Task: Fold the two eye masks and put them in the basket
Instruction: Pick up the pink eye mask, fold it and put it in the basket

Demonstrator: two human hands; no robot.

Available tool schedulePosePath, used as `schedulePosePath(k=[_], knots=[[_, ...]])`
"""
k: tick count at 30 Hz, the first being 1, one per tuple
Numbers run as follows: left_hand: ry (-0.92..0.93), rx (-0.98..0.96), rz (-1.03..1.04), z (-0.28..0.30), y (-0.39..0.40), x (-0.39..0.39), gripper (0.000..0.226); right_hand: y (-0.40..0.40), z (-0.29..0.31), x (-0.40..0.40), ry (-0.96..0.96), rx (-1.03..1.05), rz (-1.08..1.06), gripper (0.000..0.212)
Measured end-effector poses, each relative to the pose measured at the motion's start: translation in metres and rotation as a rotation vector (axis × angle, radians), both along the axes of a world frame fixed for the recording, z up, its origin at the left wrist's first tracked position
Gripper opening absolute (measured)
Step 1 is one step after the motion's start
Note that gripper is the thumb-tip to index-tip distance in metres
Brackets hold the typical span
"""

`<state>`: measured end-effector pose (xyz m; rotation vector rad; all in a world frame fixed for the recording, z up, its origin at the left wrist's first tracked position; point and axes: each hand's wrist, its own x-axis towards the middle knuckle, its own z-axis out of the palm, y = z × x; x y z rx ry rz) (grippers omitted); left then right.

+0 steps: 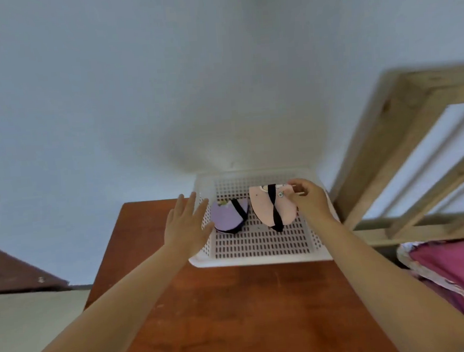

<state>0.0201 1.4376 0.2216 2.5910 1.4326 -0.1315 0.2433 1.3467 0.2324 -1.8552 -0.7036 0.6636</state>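
Note:
A white slotted plastic basket (261,257) stands at the far end of the wooden table. Inside it, at the left, lies a folded purple eye mask (226,217) with a black strap across it. To its right is a folded pink eye mask (266,207), also crossed by a black strap. My right hand (308,198) pinches the pink mask's upper right edge, over the basket. My left hand (186,225) hovers flat with fingers spread at the basket's left wall, just left of the purple mask, holding nothing.
The reddish-brown table (235,313) reaches from the basket toward me. A pale wall rises behind. A wooden frame (393,142) stands at the right, with pink bedding (457,272) below it. A dark wooden surface (15,270) lies at the far left.

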Motion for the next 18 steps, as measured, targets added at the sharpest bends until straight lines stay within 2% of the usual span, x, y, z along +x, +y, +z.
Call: schedulePosePath(k=[4,8,15,18], knots=[[-0.02,-0.063,-0.072,-0.009,0.04,0.007,0.062,0.042,-0.03,0.006,0.07,-0.134,-0.065,0.029],[-0.043,-0.21,-0.128,-0.016,0.055,0.016,0.074,0.057,-0.049,0.009,0.097,-0.238,-0.093,0.029],[-0.017,-0.177,-0.074,-0.028,0.054,0.022,0.084,0.054,-0.065,0.021,0.097,-0.335,-0.033,0.027],[-0.024,-0.206,-0.038,-0.026,0.053,0.024,0.089,0.057,-0.069,0.02,0.031,-0.377,-0.03,0.027]])
